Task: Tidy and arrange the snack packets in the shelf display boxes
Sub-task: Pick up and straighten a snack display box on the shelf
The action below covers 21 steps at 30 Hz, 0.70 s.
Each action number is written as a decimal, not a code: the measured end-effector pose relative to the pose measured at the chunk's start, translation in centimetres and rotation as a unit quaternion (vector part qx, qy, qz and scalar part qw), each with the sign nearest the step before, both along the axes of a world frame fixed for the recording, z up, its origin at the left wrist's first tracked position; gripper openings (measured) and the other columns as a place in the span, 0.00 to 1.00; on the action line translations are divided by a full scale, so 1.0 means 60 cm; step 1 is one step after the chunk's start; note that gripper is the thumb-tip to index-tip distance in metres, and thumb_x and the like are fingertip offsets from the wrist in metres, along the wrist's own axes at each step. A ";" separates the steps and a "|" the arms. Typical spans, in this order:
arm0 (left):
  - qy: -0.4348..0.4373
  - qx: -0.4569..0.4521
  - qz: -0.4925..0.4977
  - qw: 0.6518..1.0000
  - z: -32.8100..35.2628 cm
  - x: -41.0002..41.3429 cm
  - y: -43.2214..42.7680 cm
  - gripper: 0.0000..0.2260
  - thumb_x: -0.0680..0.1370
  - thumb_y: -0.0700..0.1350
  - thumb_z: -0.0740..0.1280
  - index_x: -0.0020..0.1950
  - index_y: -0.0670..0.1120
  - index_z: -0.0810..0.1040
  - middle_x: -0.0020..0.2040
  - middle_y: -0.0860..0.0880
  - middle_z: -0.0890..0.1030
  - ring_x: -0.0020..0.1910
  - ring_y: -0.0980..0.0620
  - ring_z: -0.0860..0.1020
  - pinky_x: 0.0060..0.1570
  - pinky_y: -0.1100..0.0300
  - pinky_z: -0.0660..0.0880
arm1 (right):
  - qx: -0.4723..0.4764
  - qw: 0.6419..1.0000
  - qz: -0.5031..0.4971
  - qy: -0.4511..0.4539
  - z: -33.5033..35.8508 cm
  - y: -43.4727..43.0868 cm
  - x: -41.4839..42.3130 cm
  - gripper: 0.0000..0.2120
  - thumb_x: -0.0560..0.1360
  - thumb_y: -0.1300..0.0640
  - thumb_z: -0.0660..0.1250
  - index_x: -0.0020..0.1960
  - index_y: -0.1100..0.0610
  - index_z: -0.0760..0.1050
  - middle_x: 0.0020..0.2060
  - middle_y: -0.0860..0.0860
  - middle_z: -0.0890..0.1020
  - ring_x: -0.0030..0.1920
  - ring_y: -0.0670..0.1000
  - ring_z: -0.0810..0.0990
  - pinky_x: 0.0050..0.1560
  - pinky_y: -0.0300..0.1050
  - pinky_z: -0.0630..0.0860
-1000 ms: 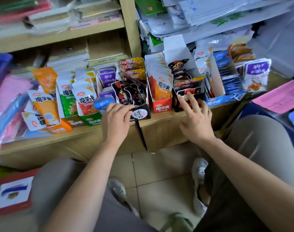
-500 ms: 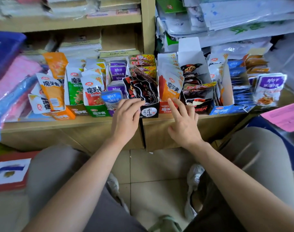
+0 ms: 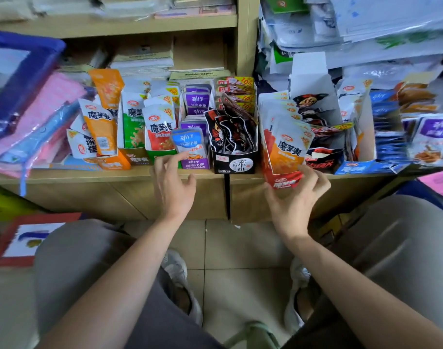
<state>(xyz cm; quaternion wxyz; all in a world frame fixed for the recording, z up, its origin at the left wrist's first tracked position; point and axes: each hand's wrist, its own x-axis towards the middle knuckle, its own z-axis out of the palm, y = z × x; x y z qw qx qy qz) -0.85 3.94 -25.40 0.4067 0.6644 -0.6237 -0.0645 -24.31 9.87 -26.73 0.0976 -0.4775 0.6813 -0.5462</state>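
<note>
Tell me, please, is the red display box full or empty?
Full: the red display box holds a row of upright packets front to back.

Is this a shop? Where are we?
Probably a small shop, maybe one selling snacks and stationery. Open display boxes of snack packets stand in a row along a wooden shelf, several marked with percentage stickers. Stacks of paper goods fill the shelf behind them.

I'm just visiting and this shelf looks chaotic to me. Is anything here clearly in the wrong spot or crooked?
Yes. A blue packet leans against the front of the purple box, whose own packets are purple. Further left, loose orange packets lie tilted outside their box. The red box, touched by the right hand, overhangs the shelf edge.
</note>
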 end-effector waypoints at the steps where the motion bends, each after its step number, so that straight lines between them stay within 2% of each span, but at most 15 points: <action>1: -0.001 0.011 -0.007 1.000 -0.004 0.002 0.000 0.21 0.72 0.40 0.76 0.64 0.49 0.79 0.61 0.45 0.74 0.63 0.46 0.74 0.55 0.61 0.73 | -0.006 1.000 -0.007 -0.023 -0.002 -0.002 0.000 0.37 0.65 0.60 0.81 0.67 0.61 0.64 0.64 0.59 0.62 0.66 0.48 0.61 0.66 0.48 0.72; 3: -0.002 0.021 -0.020 1.000 -0.009 0.001 -0.001 0.22 0.72 0.40 0.77 0.65 0.48 0.79 0.62 0.45 0.73 0.63 0.46 0.73 0.55 0.72 0.66 | -0.002 0.998 -0.014 -0.062 -0.002 -0.009 -0.002 0.40 0.66 0.58 0.82 0.69 0.63 0.62 0.63 0.56 0.63 0.65 0.47 0.64 0.65 0.44 0.73; 4: -0.003 0.020 -0.025 0.999 -0.011 -0.001 0.000 0.22 0.72 0.40 0.77 0.65 0.48 0.80 0.62 0.45 0.73 0.63 0.46 0.73 0.55 0.74 0.64 | 0.009 0.996 -0.013 -0.093 -0.001 -0.011 -0.002 0.41 0.67 0.57 0.82 0.70 0.62 0.61 0.64 0.55 0.65 0.64 0.48 0.68 0.65 0.44 0.74; 7: -0.009 0.015 -0.033 0.999 -0.013 -0.013 0.002 0.23 0.72 0.40 0.77 0.66 0.48 0.80 0.64 0.45 0.71 0.64 0.45 0.73 0.56 0.65 0.68 | 0.071 0.984 -0.002 -0.165 0.009 -0.021 -0.002 0.42 0.66 0.48 0.82 0.71 0.55 0.63 0.64 0.51 0.73 0.62 0.49 0.77 0.64 0.49 0.78; 11: -0.011 0.031 -0.079 0.996 -0.020 -0.039 0.010 0.26 0.72 0.42 0.77 0.70 0.51 0.77 0.67 0.46 0.67 0.65 0.46 0.72 0.61 0.62 0.69 | 0.113 0.986 -0.020 -0.119 0.016 -0.028 -0.007 0.33 0.64 0.46 0.82 0.62 0.49 0.68 0.57 0.47 0.77 0.57 0.48 0.78 0.60 0.50 0.79; 14: 0.017 0.056 -0.106 0.993 -0.023 -0.057 0.018 0.30 0.73 0.42 0.76 0.74 0.51 0.73 0.70 0.46 0.63 0.65 0.51 0.71 0.66 0.63 0.65 | 0.116 0.985 -0.025 -0.122 0.032 -0.021 -0.009 0.29 0.66 0.48 0.81 0.59 0.47 0.68 0.52 0.45 0.79 0.52 0.46 0.79 0.57 0.45 0.79; 16: 0.019 0.062 -0.101 0.993 -0.021 -0.063 0.023 0.31 0.74 0.41 0.76 0.75 0.51 0.71 0.72 0.46 0.62 0.65 0.54 0.70 0.66 0.69 0.61 | 0.107 0.986 -0.030 -0.121 0.044 -0.010 -0.010 0.27 0.66 0.50 0.81 0.58 0.50 0.71 0.49 0.44 0.79 0.48 0.45 0.79 0.53 0.39 0.78; 19: 0.021 0.066 -0.103 0.992 -0.019 -0.067 0.029 0.32 0.74 0.41 0.76 0.76 0.50 0.70 0.72 0.45 0.61 0.63 0.58 0.67 0.61 0.83 0.54 | 0.084 0.988 -0.042 -0.120 0.065 0.007 -0.017 0.26 0.65 0.48 0.81 0.58 0.53 0.76 0.46 0.44 0.82 0.44 0.42 0.81 0.46 0.30 0.76; 21: 0.025 0.062 -0.102 0.993 -0.020 -0.072 0.029 0.33 0.73 0.40 0.76 0.77 0.49 0.70 0.70 0.45 0.62 0.63 0.56 0.70 0.62 0.81 0.56 | 0.061 0.990 -0.051 -0.118 0.082 0.020 -0.023 0.25 0.64 0.47 0.81 0.57 0.53 0.78 0.45 0.44 0.83 0.43 0.38 0.81 0.46 0.33 0.78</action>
